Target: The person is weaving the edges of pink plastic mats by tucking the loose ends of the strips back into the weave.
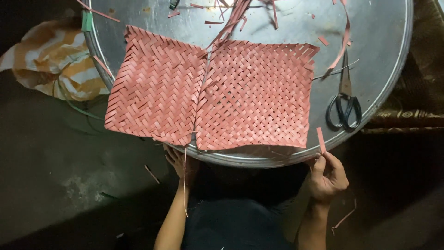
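Dim room, dark floor all around, and pretty much everything sits on a big round silver metal tray [388, 69] that works as the desk here.

Right hand [327, 175] is just off the near rim of the tray, fingers pressed together in a pinch on a short pink strip [321, 140]. That strip stands nearly upright from the grip, long axis pointing away toward the far side, its top end just overlapping the tray rim. It's right by the near right corner of the loosely woven pink square mat [256, 95], so the right hand is clearly the closer one to that mat.

Left hand [181, 163] is tucked under the near edge of the tray, below the seam where the two mats meet. Fingers look loosely spread, and a thin pale strand [185, 185] hangs down past it, but I can't tell if it's actually gripping that or anything else.

Left of the loose mat, touching it edge to edge, is a tighter herringbone pink woven mat [155, 90] that hangs over the tray's left rim.

Further out: black-handled scissors [344, 104] on the right part of the tray, well apart from the hand, and pink strip offcuts [240, 14] scattered along the far side. Off the tray to the far left there's a crumpled orange and white striped cloth [55, 60].
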